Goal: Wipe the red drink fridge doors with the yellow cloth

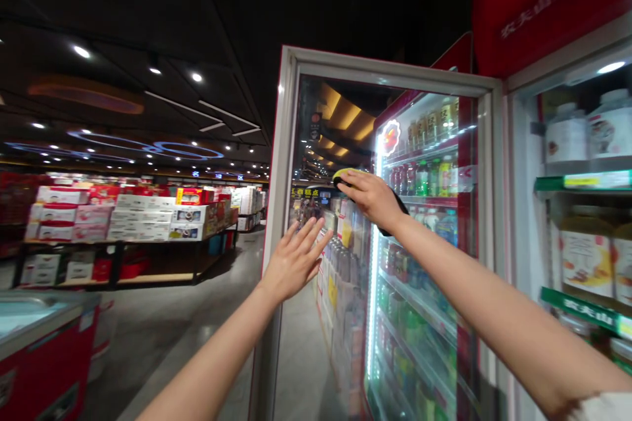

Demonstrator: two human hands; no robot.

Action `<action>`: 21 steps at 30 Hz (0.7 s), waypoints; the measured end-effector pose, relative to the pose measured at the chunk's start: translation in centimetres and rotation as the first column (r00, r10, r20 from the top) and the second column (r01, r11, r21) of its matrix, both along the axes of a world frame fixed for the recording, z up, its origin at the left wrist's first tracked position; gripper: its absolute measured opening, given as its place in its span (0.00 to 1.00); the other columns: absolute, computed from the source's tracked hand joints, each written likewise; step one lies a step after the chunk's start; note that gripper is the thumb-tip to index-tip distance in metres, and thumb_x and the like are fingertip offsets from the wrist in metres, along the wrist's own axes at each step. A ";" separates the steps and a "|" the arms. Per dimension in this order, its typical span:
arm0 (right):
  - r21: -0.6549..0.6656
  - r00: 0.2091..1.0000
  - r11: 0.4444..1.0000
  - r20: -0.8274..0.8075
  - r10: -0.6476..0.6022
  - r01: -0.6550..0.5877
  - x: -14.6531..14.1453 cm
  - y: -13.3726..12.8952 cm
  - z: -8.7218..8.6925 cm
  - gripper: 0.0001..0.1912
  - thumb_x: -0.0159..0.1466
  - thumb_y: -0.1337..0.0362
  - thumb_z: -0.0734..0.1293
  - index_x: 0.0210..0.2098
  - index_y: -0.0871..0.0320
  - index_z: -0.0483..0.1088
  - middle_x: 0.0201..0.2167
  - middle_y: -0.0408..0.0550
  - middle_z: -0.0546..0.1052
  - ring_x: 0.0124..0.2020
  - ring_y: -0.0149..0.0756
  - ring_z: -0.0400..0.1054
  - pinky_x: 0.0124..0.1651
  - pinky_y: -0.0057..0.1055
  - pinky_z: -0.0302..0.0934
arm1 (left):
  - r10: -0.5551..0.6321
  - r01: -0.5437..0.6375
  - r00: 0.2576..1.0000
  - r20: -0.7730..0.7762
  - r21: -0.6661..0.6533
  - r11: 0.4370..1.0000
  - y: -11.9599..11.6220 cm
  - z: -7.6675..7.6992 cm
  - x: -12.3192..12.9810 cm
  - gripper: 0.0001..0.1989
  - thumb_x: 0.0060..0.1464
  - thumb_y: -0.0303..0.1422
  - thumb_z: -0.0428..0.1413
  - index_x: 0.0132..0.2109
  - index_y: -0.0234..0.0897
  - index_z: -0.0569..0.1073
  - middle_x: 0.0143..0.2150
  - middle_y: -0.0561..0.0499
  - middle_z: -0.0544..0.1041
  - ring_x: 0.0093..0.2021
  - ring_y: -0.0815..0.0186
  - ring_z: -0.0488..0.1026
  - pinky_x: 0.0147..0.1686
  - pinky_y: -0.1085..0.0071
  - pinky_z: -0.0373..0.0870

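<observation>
A glass cooler door with a pale metal frame stands swung open in front of me. My right hand presses a yellow-and-black pad to the upper middle of the pane; most of the pad is hidden under the fingers and palm. Something black, perhaps a band, shows at that wrist. Lower and to the left, my left hand is open, fingers spread, over the glass beside the door's left frame. Whether its palm touches the pane, I cannot tell.
On the right is the open cooler's shelf with bottles. Another lit drinks cooler shows through the pane. Stacked boxes fill a display table at the left. A red chest freezer stands at lower left, beside grey floor.
</observation>
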State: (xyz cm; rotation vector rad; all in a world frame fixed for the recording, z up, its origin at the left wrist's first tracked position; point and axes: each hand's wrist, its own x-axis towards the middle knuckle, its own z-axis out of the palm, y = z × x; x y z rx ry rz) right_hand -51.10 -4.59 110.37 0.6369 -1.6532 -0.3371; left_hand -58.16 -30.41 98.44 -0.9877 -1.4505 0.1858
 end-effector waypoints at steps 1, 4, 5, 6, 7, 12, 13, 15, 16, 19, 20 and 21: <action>-0.002 1.000 1.000 0.002 0.011 -0.011 0.2 0.5 0.1 0.22 0.69 0.72 0.60 0.57 0.48 0.75 0.61 0.45 0.76 0.65 0.39 0.67 0.66 0.45 0.63 | 0.012 -0.012 1.000 -0.002 -0.011 1.000 -0.3 -0.2 0.0 0.38 0.61 0.39 0.58 0.74 0.43 0.55 0.75 0.45 0.57 0.75 0.55 0.53 0.75 0.54 0.39; -0.152 0.996 0.988 -0.090 0.012 -0.025 -0.1 -0.1 1.3 0.23 0.68 0.73 0.60 0.58 0.50 0.75 0.60 0.47 0.77 0.64 0.43 0.68 0.63 0.47 0.66 | 0.036 -0.036 0.999 -0.016 -0.031 0.999 -0.7 -0.8 0.2 0.38 0.61 0.38 0.57 0.75 0.40 0.54 0.76 0.44 0.56 0.76 0.54 0.52 0.75 0.54 0.39; -0.208 0.992 0.978 -0.125 0.004 -0.030 -0.4 -1.1 1.7 0.24 0.68 0.73 0.61 0.58 0.51 0.75 0.61 0.49 0.76 0.65 0.45 0.67 0.63 0.49 0.66 | 0.041 -0.041 0.999 -0.022 -0.035 0.999 -0.8 -1.0 0.3 0.38 0.62 0.38 0.57 0.74 0.39 0.55 0.76 0.43 0.56 0.76 0.54 0.52 0.75 0.53 0.38; -0.238 0.990 0.971 -0.143 -0.002 -0.033 -0.7 -2.4 1.9 0.23 0.68 0.72 0.61 0.59 0.52 0.74 0.62 0.51 0.75 0.65 0.46 0.67 0.63 0.50 0.65 | 0.045 -0.046 0.999 -0.026 -0.038 0.998 -0.8 -1.1 0.3 0.37 0.62 0.39 0.56 0.74 0.39 0.55 0.76 0.43 0.55 0.75 0.53 0.52 0.75 0.53 0.38; -0.235 0.990 0.971 -0.144 -0.001 -0.033 -1.0 -3.8 1.9 0.22 0.68 0.71 0.62 0.59 0.54 0.74 0.63 0.52 0.74 0.66 0.48 0.66 0.64 0.51 0.64 | 0.048 -0.049 0.998 -0.027 -0.041 0.998 -0.8 -1.2 0.3 0.36 0.62 0.39 0.56 0.74 0.38 0.56 0.76 0.43 0.55 0.75 0.53 0.52 0.75 0.53 0.38; 0.144 1.000 0.990 -0.001 0.001 0.000 -1.5 -7.9 -0.4 0.20 0.69 0.68 0.65 0.59 0.55 0.74 0.64 0.52 0.72 0.66 0.45 0.65 0.66 0.48 0.62 | 0.045 -0.046 0.999 -0.020 -0.062 0.997 -1.3 -1.8 0.1 0.35 0.63 0.36 0.54 0.74 0.37 0.56 0.75 0.43 0.57 0.75 0.55 0.53 0.75 0.55 0.42; 0.215 1.000 0.977 0.024 -0.009 0.004 -1.5 -7.9 -0.7 0.19 0.69 0.69 0.65 0.58 0.54 0.74 0.64 0.50 0.74 0.66 0.43 0.66 0.65 0.46 0.63 | 0.043 -0.044 0.999 -0.020 -0.072 0.996 -1.5 -1.9 0.1 0.34 0.63 0.36 0.53 0.74 0.37 0.56 0.75 0.43 0.57 0.75 0.55 0.53 0.74 0.55 0.43; 0.272 0.999 0.962 0.045 -0.031 0.017 -1.4 -7.8 -0.5 0.19 0.70 0.71 0.64 0.57 0.52 0.75 0.62 0.46 0.75 0.65 0.40 0.67 0.63 0.43 0.65 | 0.048 -0.050 0.999 -0.018 -0.099 0.994 -2.0 -2.1 0.2 0.33 0.64 0.35 0.52 0.73 0.36 0.56 0.75 0.44 0.57 0.75 0.56 0.53 0.74 0.56 0.45; 0.251 0.999 0.968 0.035 -0.038 0.028 -1.4 -7.9 -0.1 0.20 0.70 0.72 0.63 0.57 0.51 0.75 0.62 0.46 0.76 0.65 0.40 0.67 0.62 0.43 0.66 | 0.054 -0.055 0.998 -0.014 -0.114 0.992 -2.2 -2.2 0.3 0.33 0.64 0.34 0.52 0.73 0.36 0.56 0.76 0.44 0.56 0.75 0.56 0.53 0.74 0.57 0.46; 0.086 0.998 0.995 -0.040 -0.046 0.049 -1.4 -8.8 0.9 0.21 0.69 0.72 0.63 0.58 0.53 0.75 0.62 0.49 0.75 0.64 0.44 0.68 0.60 0.45 0.66 | 0.054 -0.056 0.998 -0.012 -0.142 0.988 -2.7 -2.2 0.6 0.32 0.64 0.34 0.51 0.73 0.35 0.57 0.75 0.44 0.57 0.75 0.56 0.54 0.74 0.57 0.47; 0.040 0.997 0.998 -0.061 -0.039 0.042 -1.4 -9.2 0.9 0.21 0.68 0.72 0.64 0.58 0.54 0.75 0.62 0.50 0.75 0.64 0.46 0.68 0.59 0.46 0.65 | 0.049 -0.051 0.999 -0.015 -0.144 0.988 -2.8 -2.3 0.7 0.32 0.64 0.34 0.51 0.73 0.35 0.57 0.75 0.44 0.58 0.75 0.57 0.54 0.74 0.57 0.47; 0.019 0.997 0.999 -0.072 -0.027 0.029 -1.3 -9.5 0.5 0.20 0.68 0.71 0.64 0.58 0.55 0.75 0.62 0.52 0.75 0.64 0.47 0.68 0.59 0.46 0.65 | 0.043 -0.045 0.999 -0.016 -0.144 0.989 -2.8 -2.4 0.8 0.32 0.64 0.33 0.51 0.73 0.35 0.58 0.75 0.44 0.58 0.75 0.57 0.54 0.74 0.57 0.47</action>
